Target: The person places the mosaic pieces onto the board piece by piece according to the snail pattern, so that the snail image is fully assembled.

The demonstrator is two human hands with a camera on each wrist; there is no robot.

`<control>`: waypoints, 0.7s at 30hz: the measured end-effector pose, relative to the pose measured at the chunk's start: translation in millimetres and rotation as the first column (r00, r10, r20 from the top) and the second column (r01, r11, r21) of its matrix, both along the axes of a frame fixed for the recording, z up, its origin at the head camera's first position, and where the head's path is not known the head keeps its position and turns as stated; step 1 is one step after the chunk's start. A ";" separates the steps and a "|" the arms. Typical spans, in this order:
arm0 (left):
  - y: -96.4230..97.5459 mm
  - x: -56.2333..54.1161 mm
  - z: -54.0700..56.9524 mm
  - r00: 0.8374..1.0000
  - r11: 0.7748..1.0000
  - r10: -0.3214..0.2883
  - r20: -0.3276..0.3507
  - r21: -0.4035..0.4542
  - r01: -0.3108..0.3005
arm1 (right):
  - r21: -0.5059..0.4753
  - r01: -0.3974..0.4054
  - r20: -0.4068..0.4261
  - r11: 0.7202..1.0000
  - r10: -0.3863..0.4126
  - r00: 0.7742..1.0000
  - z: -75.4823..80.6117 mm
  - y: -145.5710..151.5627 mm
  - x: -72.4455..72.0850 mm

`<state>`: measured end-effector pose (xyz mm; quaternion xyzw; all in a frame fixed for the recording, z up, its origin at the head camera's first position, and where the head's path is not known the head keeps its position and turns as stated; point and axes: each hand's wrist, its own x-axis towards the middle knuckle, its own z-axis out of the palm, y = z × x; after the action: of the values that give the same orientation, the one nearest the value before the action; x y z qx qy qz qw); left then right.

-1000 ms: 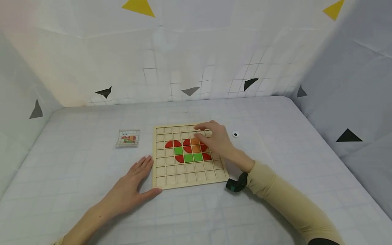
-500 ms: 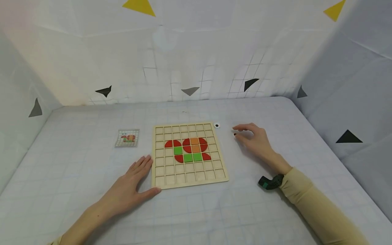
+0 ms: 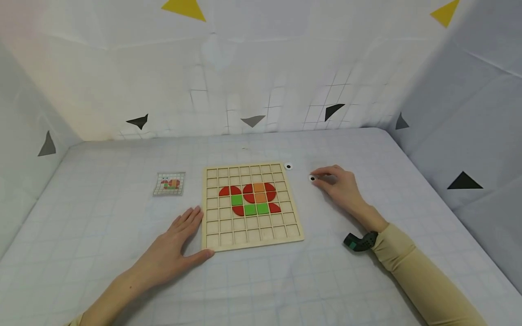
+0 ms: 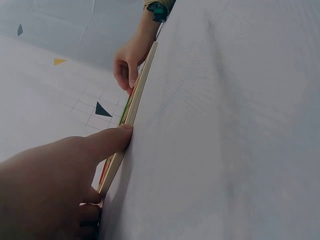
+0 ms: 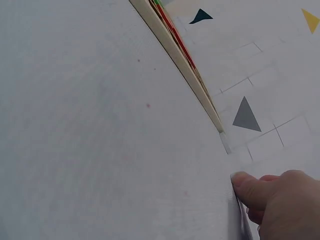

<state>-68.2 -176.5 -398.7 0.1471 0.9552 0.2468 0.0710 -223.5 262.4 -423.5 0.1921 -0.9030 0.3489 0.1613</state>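
My left hand (image 3: pixel 175 244) lies at the left side of a pale wooden grid board (image 3: pixel 253 233), its straight fingers and thumb touching the edge. Red, green and orange flat pieces (image 3: pixel 260 198) form a figure on the board. To the right of the board, my right hand (image 3: pixel 340 188) pinches a small white eye disc (image 3: pixel 312 178) with a black dot, at the tabletop. A second eye disc (image 3: pixel 288 166) lies beside the board's far right corner. In the right wrist view, the thumb and curled fingers hide the pinched disc.
A small card (image 3: pixel 169 184) showing a coloured figure on a grid lies left of the board. White cloth walls with black, grey and yellow triangles enclose the table's back and sides. A dark band (image 3: pixel 360 242) is worn on the right wrist.
My right hand has moved right, from above the board to the eye disc, and its fingers have closed on it. The other eye disc has come into view. My left hand stays put.
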 end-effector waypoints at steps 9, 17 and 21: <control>-0.3 -0.5 0.1 1.000 1.000 -0.004 -0.001 -0.001 0.004 | -0.018 -0.031 -0.035 0.999 0.030 0.999 0.6 0.3 -0.2; -0.5 -0.3 0.6 1.000 1.000 -0.009 0.004 0.005 0.009 | -0.007 -0.008 -0.049 1.000 0.008 0.999 0.5 0.1 -0.7; -0.6 -0.2 0.4 1.000 1.000 -0.009 0.002 0.008 0.009 | -0.010 -0.020 -0.051 1.000 0.019 0.998 0.7 0.4 -0.6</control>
<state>-68.4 -177.1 -398.4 0.1512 0.9534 0.2507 0.0725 -224.1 262.8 -422.8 0.2089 -0.8947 0.3503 0.1821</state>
